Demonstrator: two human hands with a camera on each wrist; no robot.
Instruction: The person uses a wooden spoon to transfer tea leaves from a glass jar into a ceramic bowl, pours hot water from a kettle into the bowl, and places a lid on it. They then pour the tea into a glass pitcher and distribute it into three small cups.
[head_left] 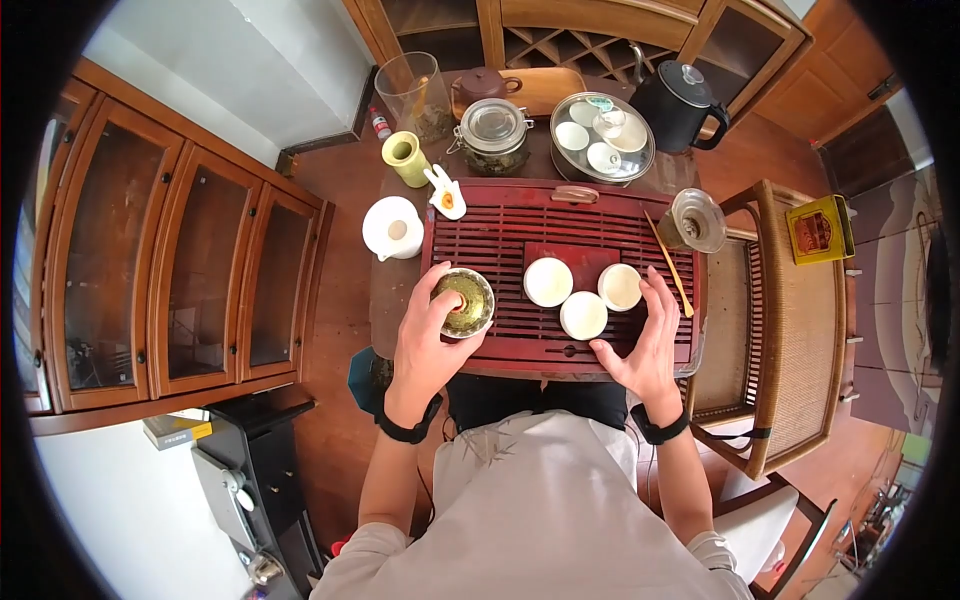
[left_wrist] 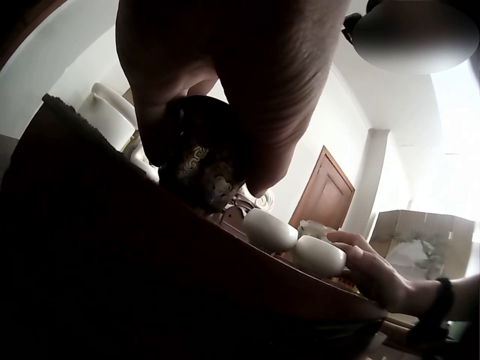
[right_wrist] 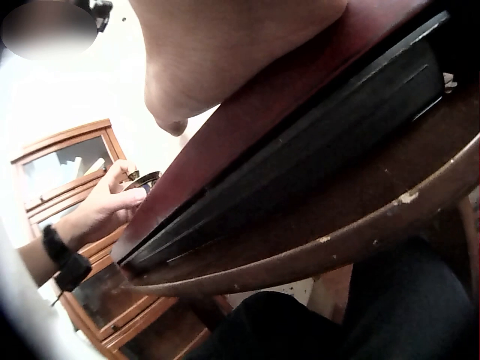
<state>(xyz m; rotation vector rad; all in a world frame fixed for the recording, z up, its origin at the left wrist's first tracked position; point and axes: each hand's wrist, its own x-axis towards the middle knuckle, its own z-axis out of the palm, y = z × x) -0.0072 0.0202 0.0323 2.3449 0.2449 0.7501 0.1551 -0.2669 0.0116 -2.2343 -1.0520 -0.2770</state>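
On the left side of the slatted red tea tray (head_left: 500, 352), my left hand (head_left: 425, 335) grips a patterned lidded bowl (head_left: 474, 318) by its sides, one finger on the lid's knob. The left wrist view shows this bowl (left_wrist: 199, 161) dark beneath the hand (left_wrist: 232, 67). Three white cups (head_left: 548, 282) stand close together on the tray, their insides pale. My right hand (head_left: 645, 345) is spread beside the two nearer ones, thumb by the front cup (head_left: 584, 316) and fingers by the right cup (head_left: 620, 287); whether it touches them I cannot tell.
A white pitcher (head_left: 392, 228) stands left of the tray, a glass strainer cup (head_left: 697, 220) right of it, beside a thin wooden stick (head_left: 674, 265). Behind are a yellow-green vase (head_left: 405, 160), a glass jar (head_left: 493, 135), a round tray of cups (head_left: 600, 170) and a black kettle (head_left: 680, 105).
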